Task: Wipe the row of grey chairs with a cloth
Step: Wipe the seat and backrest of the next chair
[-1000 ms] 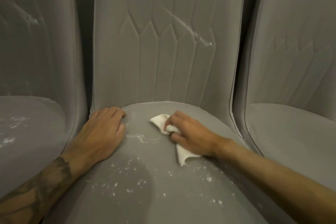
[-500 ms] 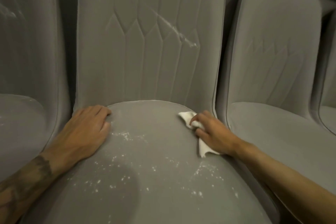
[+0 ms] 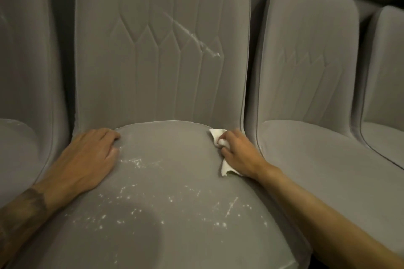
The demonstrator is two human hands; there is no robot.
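A grey upholstered chair [image 3: 166, 181] fills the middle of the view, its seat sprinkled with white dust and its backrest marked by a white streak [image 3: 192, 37]. My right hand [image 3: 240, 153] grips a small white cloth [image 3: 218, 137] and presses it on the back right corner of the seat, next to the backrest. Part of the cloth sticks out below my palm. My left hand [image 3: 91, 157] rests flat on the seat's back left side, fingers slightly bent over the seam.
More grey chairs stand close on both sides: one at the left [image 3: 21, 72] with some white dust on its seat, one at the right [image 3: 306, 72], and a further one at the far right edge [image 3: 387, 72]. Narrow gaps separate them.
My right hand has slid the cloth to the right across the back of the seat, from its middle to the right corner. The left hand has stayed put. The view has shifted right.
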